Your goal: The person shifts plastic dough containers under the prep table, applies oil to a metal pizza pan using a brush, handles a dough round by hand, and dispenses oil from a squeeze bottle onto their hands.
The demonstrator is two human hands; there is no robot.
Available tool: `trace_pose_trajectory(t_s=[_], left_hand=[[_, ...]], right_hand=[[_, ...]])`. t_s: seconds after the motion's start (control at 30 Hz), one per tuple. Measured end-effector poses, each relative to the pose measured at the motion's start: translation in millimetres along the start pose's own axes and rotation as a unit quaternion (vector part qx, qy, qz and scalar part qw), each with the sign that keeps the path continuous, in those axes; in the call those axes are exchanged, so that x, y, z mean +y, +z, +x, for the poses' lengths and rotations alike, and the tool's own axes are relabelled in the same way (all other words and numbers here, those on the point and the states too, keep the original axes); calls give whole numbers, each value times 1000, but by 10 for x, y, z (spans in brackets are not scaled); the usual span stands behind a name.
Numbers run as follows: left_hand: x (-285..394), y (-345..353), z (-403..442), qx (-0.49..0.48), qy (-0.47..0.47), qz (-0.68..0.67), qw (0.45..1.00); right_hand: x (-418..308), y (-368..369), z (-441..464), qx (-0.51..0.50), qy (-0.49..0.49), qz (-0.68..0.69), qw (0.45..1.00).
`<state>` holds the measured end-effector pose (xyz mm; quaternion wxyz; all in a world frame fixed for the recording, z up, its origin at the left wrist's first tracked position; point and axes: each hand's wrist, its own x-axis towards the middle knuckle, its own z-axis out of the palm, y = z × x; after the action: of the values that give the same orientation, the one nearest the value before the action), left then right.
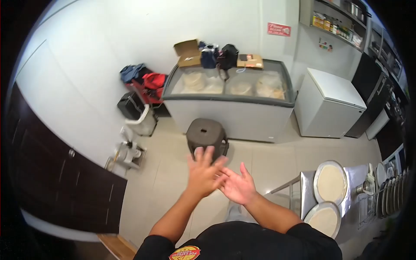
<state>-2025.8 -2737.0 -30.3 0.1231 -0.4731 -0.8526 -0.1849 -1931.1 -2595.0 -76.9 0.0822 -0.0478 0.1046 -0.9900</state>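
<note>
My left hand (203, 174) is raised in front of my body, back toward me, with its fingers spread and a little blurred. Close beside it is my right hand (238, 185), palm up, thumb out and fingers stretched. The fingers of the two hands overlap in the view; whether they touch I cannot tell. Neither hand holds anything. Beyond them on the tiled floor stands a brown plastic stool (205, 132). To my right, two round pans hold flat, pale dough-like discs, a far pan (317, 181) and a near pan (307, 216).
The pans rest on a steel table (307, 175), beside a dish rack (362, 219) with plates. A glass-topped freezer (229, 117) lines the wall, with a cardboard box (187, 54) and bags on it. Right of it is a white chest freezer (331, 110). A dark door (65, 173) is at left.
</note>
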Motion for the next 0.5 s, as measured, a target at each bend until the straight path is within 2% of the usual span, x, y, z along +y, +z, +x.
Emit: trace_pose_trajectory(t_s=[0.03, 0.13, 0.17, 0.23, 0.27, 0.3, 0.37, 0.4, 0.43, 0.5], left_hand=[[-67, 63, 326, 4, 11, -1, 1000], [-190, 218, 951, 53, -96, -55, 992], [-94, 286, 1146, 49, -91, -60, 993], [207, 478, 1584, 57, 125, -167, 976], [220, 655, 1751, 57, 132, -173, 974], [190, 881, 1894, 50, 167, -214, 961], [77, 1185, 2384, 38, 241, -288, 926], [-85, 1238, 2706, 14, 187, -181, 965], [-306, 1191, 3078, -13, 134, -71, 988], [-789, 1668, 3759, 49, -51, -50, 996]], right_hand=[[-335, -41, 120, -4, -10, -5, 1000], [-1079, -207, 321, -12, -91, -24, 995], [-1268, -247, 442, -8, -98, -24, 995], [-1680, -314, 807, 123, -105, -59, 985], [-1863, -340, 953, 189, -106, -74, 973], [-2001, -340, 1043, 192, -114, -75, 972], [-2292, -149, 1197, 109, -132, -53, 984], [-2494, -88, 1265, 68, -141, -45, 987], [-2750, -72, 1319, 69, -158, -49, 984], [-3304, -80, 1239, 49, -192, -125, 972]])
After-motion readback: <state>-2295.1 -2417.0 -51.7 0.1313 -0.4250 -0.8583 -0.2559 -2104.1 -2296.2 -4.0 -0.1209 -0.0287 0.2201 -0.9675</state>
